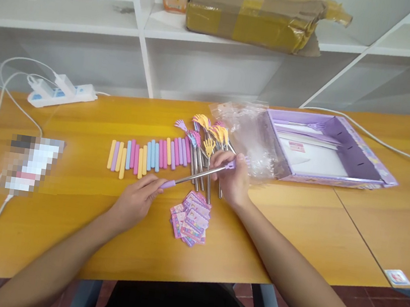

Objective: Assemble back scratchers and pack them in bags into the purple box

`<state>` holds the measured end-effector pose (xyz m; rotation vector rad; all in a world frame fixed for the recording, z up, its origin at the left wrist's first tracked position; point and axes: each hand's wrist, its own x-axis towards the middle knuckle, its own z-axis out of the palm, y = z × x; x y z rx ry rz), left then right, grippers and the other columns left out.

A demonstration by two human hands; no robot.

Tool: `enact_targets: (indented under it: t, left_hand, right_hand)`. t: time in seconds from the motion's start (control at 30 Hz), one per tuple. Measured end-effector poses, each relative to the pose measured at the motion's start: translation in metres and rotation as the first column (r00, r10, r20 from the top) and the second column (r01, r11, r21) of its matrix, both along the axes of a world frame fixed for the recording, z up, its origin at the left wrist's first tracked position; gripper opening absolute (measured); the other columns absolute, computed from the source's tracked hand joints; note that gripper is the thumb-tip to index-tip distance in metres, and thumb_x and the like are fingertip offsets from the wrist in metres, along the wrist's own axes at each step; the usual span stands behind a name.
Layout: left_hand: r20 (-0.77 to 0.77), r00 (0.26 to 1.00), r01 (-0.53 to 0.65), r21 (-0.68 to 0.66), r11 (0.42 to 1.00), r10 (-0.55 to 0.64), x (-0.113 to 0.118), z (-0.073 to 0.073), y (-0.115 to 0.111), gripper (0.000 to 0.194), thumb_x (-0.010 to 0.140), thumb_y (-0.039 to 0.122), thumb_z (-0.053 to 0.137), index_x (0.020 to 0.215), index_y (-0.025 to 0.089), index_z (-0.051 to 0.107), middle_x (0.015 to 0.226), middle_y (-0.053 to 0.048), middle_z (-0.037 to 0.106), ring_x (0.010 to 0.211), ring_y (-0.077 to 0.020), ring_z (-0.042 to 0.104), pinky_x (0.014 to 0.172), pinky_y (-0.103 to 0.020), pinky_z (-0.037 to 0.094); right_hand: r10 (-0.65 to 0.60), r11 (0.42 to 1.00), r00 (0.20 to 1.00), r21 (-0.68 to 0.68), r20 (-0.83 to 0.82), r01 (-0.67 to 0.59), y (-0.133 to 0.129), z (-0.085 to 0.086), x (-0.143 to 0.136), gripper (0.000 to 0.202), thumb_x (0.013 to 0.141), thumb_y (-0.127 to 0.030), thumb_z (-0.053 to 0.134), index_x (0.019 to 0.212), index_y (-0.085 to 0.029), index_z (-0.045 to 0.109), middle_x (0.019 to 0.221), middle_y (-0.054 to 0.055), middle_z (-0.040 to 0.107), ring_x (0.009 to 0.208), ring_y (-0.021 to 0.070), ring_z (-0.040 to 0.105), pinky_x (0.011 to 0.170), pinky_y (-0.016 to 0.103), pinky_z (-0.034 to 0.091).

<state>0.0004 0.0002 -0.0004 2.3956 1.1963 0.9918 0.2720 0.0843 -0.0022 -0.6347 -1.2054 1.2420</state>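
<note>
A back scratcher (202, 174) with a metal rod, a lilac grip and a lilac hand-shaped head is held slanting above the table. Its grip end is pinched in my left hand (136, 201). My right hand (235, 179) closes around the head end, partly hiding the head. Behind it lie several back-scratcher rods (197, 165) with yellow, pink, blue and purple hand-shaped heads. Left of those is a row of loose handle grips (147, 156) in yellow, purple, pink and blue. A fanned pile of small printed cards (190, 218) lies below the rods.
At the right stands an open purple box (363, 182) with a purple back scratcher inside. Clear plastic bags (252, 140) lie against it. A phone (38, 163), partly blurred, and a power strip (62, 94) with cables are at the left. A taped carton (251, 15) rests on the shelf.
</note>
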Motion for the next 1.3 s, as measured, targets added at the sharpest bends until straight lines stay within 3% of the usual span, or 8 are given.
enact_targets:
  t: [0.13, 0.37, 0.53, 0.77, 1.3]
  left_hand:
    - [0.016, 1.000, 0.006, -0.012, 1.000, -0.006, 0.000, 0.002, -0.002, 0.029, 0.113, 0.020, 0.048, 0.135, 0.020, 0.067, 0.105, -0.008, 0.069, 0.092, -0.0175, 0.070, 0.080, -0.030, 0.060]
    - [0.070, 0.997, 0.034, -0.076, 0.997, -0.029, 0.012, -0.001, -0.010, 0.028, 0.113, 0.021, 0.047, 0.133, 0.020, 0.067, 0.101, -0.006, 0.070, 0.088, -0.0161, 0.070, 0.079, -0.029, 0.058]
    - [0.091, 0.996, 0.026, -0.049, 0.998, -0.022, 0.016, -0.001, -0.014, 0.025, 0.113, 0.018, 0.049, 0.130, 0.018, 0.067, 0.098, -0.006, 0.069, 0.086, -0.0152, 0.069, 0.077, -0.027, 0.056]
    - [0.074, 0.997, -0.020, -0.001, 1.000, 0.020, 0.017, 0.001, -0.016, 0.024, 0.112, 0.018, 0.049, 0.126, 0.017, 0.069, 0.100, -0.007, 0.070, 0.084, -0.0156, 0.069, 0.075, -0.026, 0.056]
    - [0.065, 0.997, -0.029, 0.011, 1.000, 0.028, 0.019, -0.003, -0.021, 0.023, 0.112, 0.019, 0.051, 0.125, 0.014, 0.069, 0.098, -0.007, 0.070, 0.080, -0.0134, 0.068, 0.071, -0.024, 0.054]
  right_hand:
    - [0.079, 0.997, 0.996, 0.006, -0.038, -0.079, -0.007, -0.002, -0.008, 0.063, 0.106, -0.076, 0.042, 0.078, -0.023, 0.065, 0.080, 0.004, 0.061, 0.053, 0.0139, 0.052, 0.053, 0.033, 0.044]
    - [0.093, 0.996, 0.995, -0.020, 0.024, -0.092, -0.023, -0.008, -0.024, 0.068, 0.107, -0.077, 0.034, 0.081, -0.024, 0.067, 0.084, 0.006, 0.060, 0.060, 0.0165, 0.054, 0.051, 0.032, 0.047]
    - [0.106, 0.994, 0.994, -0.009, 0.015, -0.106, -0.035, -0.004, -0.034, 0.067, 0.106, -0.079, 0.033, 0.082, -0.025, 0.063, 0.081, 0.005, 0.062, 0.056, 0.0162, 0.052, 0.050, 0.033, 0.047]
    - [0.145, 0.989, 0.988, 0.015, -0.052, -0.145, -0.038, -0.001, -0.040, 0.064, 0.109, -0.073, 0.033, 0.081, -0.025, 0.065, 0.081, 0.005, 0.066, 0.053, 0.0163, 0.055, 0.050, 0.035, 0.047]
    - [0.167, 0.986, 0.981, 0.040, -0.094, -0.164, -0.045, -0.017, -0.048, 0.065, 0.114, -0.064, 0.028, 0.081, -0.021, 0.066, 0.083, 0.006, 0.071, 0.052, 0.0142, 0.054, 0.046, 0.032, 0.045]
